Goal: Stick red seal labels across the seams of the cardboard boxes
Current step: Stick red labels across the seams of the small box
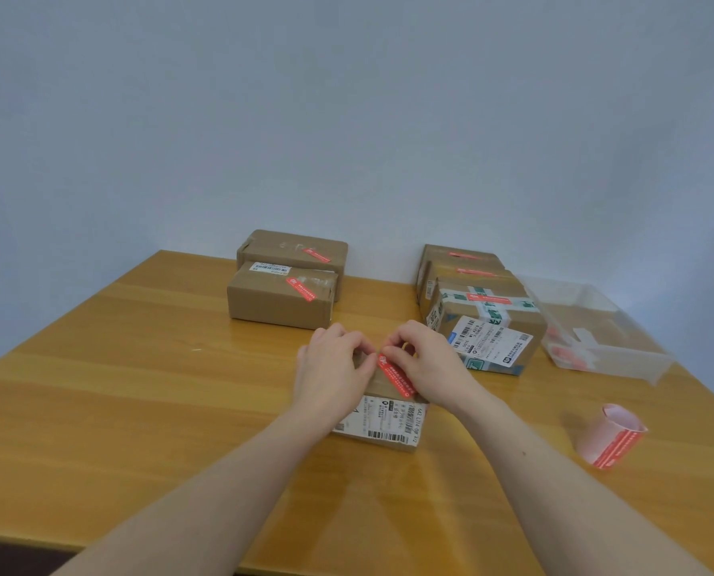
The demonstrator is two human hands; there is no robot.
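While both hands press a red seal label (396,375) onto the near cardboard box (382,413), already sealed boxes wait at the far left (282,299) and far right (486,326).
Left hand (332,367) and right hand (426,363), fingers curled, pinch the label's far end, probably aligning it diagonally across the seam; the label strip (611,436) lies near right, within reach.

— Can you read anything on the near box (382,424)?
— Its white shipping label (388,417) shows a barcode and a code like "642 L714", hardly sure. The rest is too small.
— And the red seal label (395,374)?
— White print, unreadable. The right box's label (486,340) has barcodes only.
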